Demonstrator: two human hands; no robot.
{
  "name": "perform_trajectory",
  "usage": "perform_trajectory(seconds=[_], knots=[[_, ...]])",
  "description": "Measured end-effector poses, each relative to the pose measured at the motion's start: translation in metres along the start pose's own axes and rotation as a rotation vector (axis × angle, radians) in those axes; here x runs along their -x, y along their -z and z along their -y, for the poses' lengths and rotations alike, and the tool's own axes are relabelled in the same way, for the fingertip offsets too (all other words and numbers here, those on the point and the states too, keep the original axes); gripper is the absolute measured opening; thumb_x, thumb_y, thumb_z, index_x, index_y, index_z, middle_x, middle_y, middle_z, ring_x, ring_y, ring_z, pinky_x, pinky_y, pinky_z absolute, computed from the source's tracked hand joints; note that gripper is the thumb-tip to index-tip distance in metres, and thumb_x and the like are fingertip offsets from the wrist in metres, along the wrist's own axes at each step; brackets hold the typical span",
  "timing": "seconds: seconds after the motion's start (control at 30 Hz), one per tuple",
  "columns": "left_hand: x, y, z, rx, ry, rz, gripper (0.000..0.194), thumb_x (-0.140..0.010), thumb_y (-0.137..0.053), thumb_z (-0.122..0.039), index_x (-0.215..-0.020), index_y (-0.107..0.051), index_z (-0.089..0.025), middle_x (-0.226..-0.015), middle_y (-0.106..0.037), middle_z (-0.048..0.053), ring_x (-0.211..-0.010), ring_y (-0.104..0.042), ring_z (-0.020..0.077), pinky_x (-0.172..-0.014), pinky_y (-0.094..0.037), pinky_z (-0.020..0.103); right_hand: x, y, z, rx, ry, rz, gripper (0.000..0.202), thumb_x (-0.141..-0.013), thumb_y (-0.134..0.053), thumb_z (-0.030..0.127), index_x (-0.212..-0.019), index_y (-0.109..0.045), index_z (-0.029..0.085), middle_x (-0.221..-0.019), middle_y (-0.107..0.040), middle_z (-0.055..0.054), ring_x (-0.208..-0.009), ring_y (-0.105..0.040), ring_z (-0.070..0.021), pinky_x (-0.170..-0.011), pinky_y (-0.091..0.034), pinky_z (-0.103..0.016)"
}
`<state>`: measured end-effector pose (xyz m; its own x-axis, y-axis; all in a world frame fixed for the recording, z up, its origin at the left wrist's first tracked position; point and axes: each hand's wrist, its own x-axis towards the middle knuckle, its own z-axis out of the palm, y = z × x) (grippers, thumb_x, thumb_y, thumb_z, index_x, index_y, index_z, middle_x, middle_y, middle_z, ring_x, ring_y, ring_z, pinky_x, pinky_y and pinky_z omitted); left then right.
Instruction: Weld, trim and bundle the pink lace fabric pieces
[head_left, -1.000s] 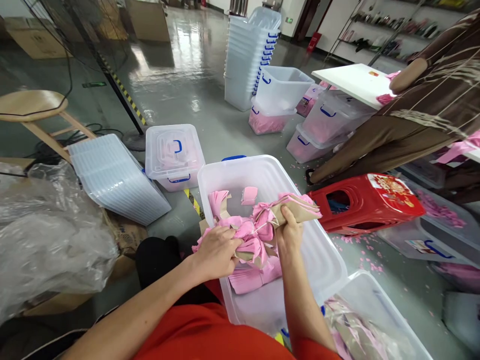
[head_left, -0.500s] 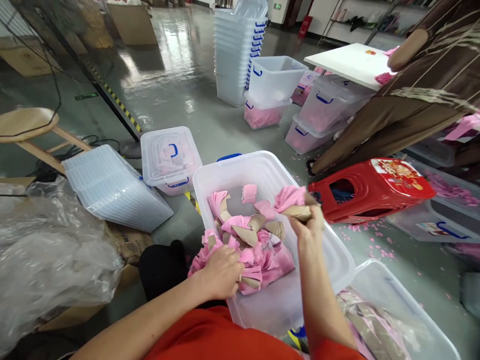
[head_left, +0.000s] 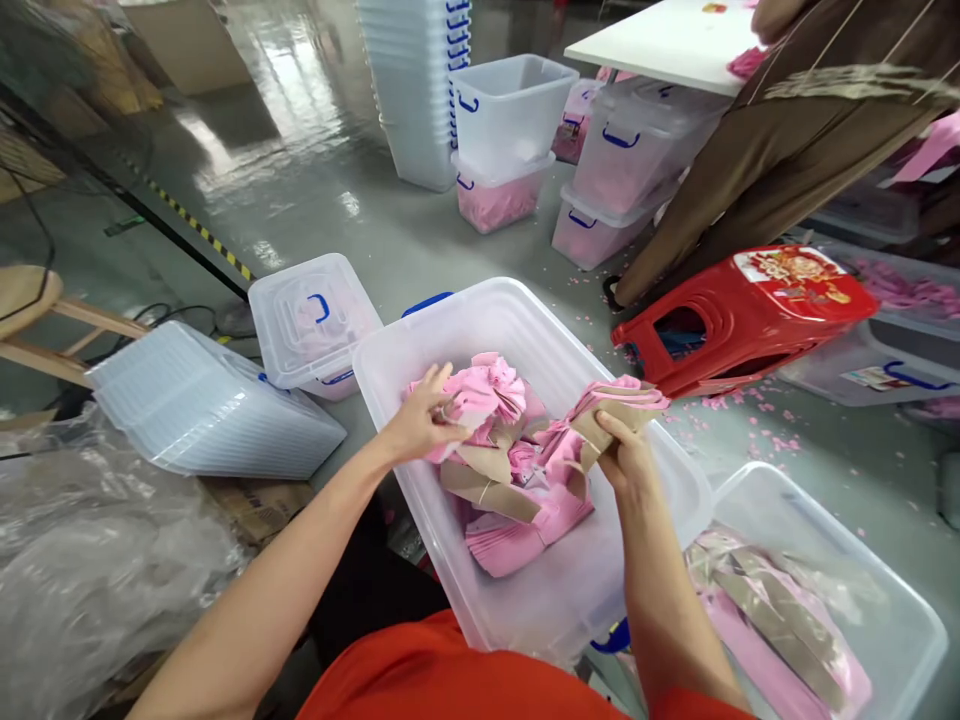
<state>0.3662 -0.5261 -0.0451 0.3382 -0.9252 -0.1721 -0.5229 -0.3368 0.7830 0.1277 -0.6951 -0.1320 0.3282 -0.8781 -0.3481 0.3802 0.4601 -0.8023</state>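
A translucent plastic storage box (head_left: 600, 560) stands before me, holding a loose heap of pink cut pieces (head_left: 525, 540) and strips of brown card (head_left: 487, 490). On the heap's far left side, my left hand (head_left: 424, 420) spreads its fingers against a fanned pink bundle (head_left: 491, 390). My right hand (head_left: 626, 455) is closed round a layered pink stack (head_left: 626, 393) with brown card on its near face, just over the box's right side. Whether the pink material is cloth or paper, I cannot tell.
A second box (head_left: 885, 600) with plastic-wrapped pink pieces stands at the right. Beyond lies a red stool (head_left: 750, 320), near a person's trousers (head_left: 720, 200). To the left are a lidded box (head_left: 315, 320), stacked lids (head_left: 217, 400) and clear plastic sheeting (head_left: 97, 560).
My left hand has moved up and away from me, across the heap, and its fingers have spread. My right hand has turned its pink stack flatter. The view has shifted downward.
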Motion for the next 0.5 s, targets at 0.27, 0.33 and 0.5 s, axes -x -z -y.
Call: perform_trajectory(seconds=[0.27, 0.33, 0.5], knots=[[0.079, -0.049, 0.007, 0.869, 0.140, 0.130, 0.041, -0.053, -0.081, -0.035, -0.085, -0.070, -0.012, -0.074, -0.063, 0.004, -0.073, -0.059, 0.0201, -0.070, -0.050, 0.032, 0.077, -0.097, -0.021, 0.479, -0.106, 0.725, 0.031, -0.073, -0.069, 0.039, -0.097, -0.066, 0.019, -0.095, -0.069, -0.005, -0.086, -0.064, -0.0211, -0.074, -0.054, -0.034], [0.097, -0.049, 0.013, 0.992, 0.221, 0.000, 0.046, -0.049, -0.083, -0.030, -0.090, -0.070, -0.014, -0.076, -0.065, 0.004, -0.071, -0.060, 0.0197, -0.066, -0.050, 0.030, 0.074, -0.119, -0.019, 0.592, 0.004, 0.954, 0.041, -0.071, -0.071, 0.039, -0.107, -0.064, 0.021, -0.107, -0.066, -0.004, -0.101, -0.060, -0.0235, -0.088, -0.050, -0.039], [0.162, -0.025, 0.038, 1.247, 0.560, -0.265, 0.048, -0.044, -0.079, -0.039, -0.085, -0.072, -0.015, -0.063, -0.067, 0.006, -0.052, -0.062, 0.0215, -0.050, -0.051, 0.030, 0.002, -0.160, -0.037, 0.631, -0.211, 1.088, 0.048, -0.068, -0.075, 0.033, -0.112, -0.062, 0.022, -0.099, -0.068, -0.002, -0.095, -0.063, -0.0211, -0.085, -0.051, -0.040]])
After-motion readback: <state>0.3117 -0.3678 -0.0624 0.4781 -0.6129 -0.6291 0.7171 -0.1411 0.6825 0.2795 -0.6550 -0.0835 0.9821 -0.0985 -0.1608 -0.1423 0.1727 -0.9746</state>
